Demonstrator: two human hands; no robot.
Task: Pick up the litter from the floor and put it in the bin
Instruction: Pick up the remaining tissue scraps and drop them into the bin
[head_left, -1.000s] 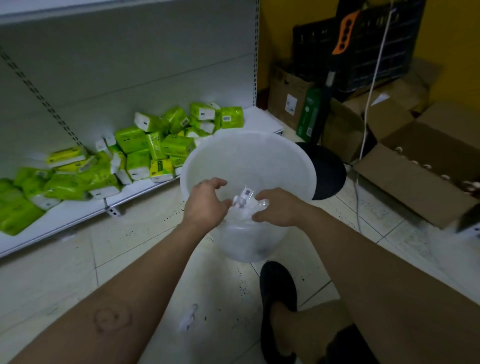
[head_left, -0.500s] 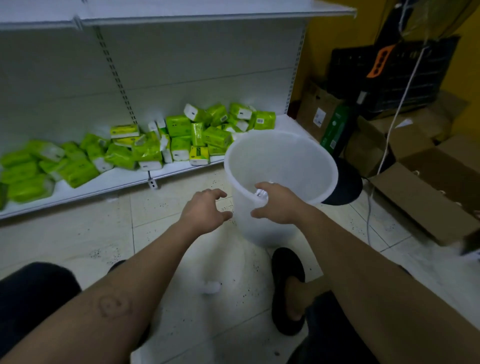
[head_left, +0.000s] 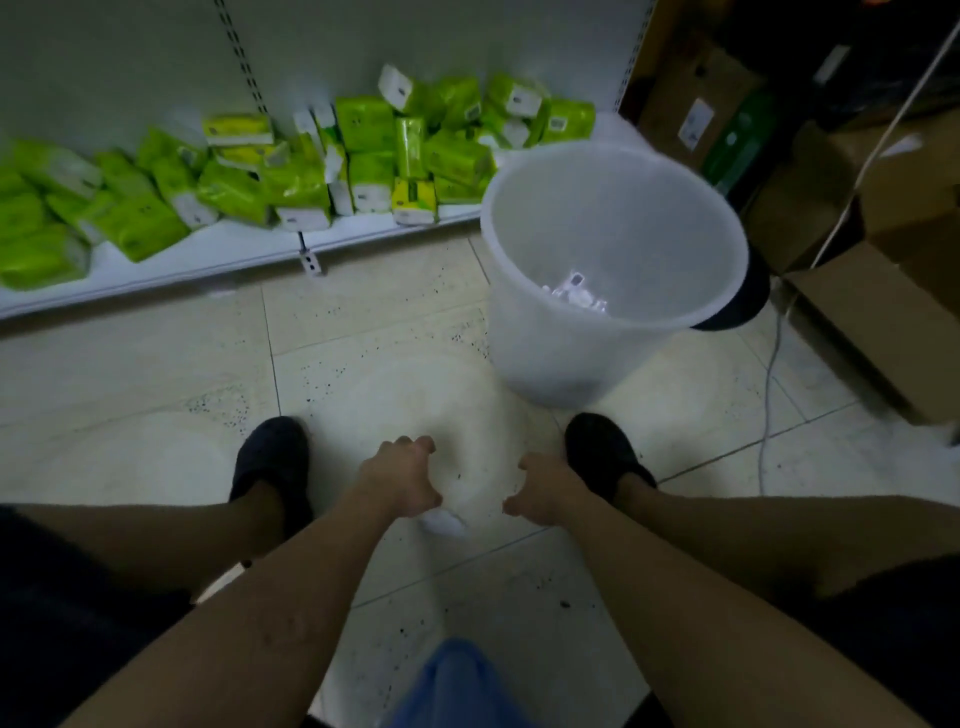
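Note:
A translucent white bin (head_left: 524, 332) stands on the tiled floor ahead and to the right, with crumpled clear plastic litter (head_left: 574, 296) lying at its bottom. A small white scrap of litter (head_left: 445, 524) lies on the floor between my feet. My left hand (head_left: 400, 475) hovers just above and left of that scrap, fingers curled and apart, holding nothing. My right hand (head_left: 543, 488) is a short way to the scrap's right, also loosely curled and empty.
My two black shoes (head_left: 270, 462) (head_left: 602, 452) flank the hands. A low white shelf (head_left: 223, 249) holds several green tissue packs (head_left: 363, 150). Cardboard boxes (head_left: 878, 322), a black object (head_left: 743, 296) and a white cable (head_left: 769, 384) are on the right. Blue fabric (head_left: 452, 686) hangs at the bottom.
The plastic litter has left my right hand and now lies in the bin. Both hands have come down from the bin's rim to the floor between my feet.

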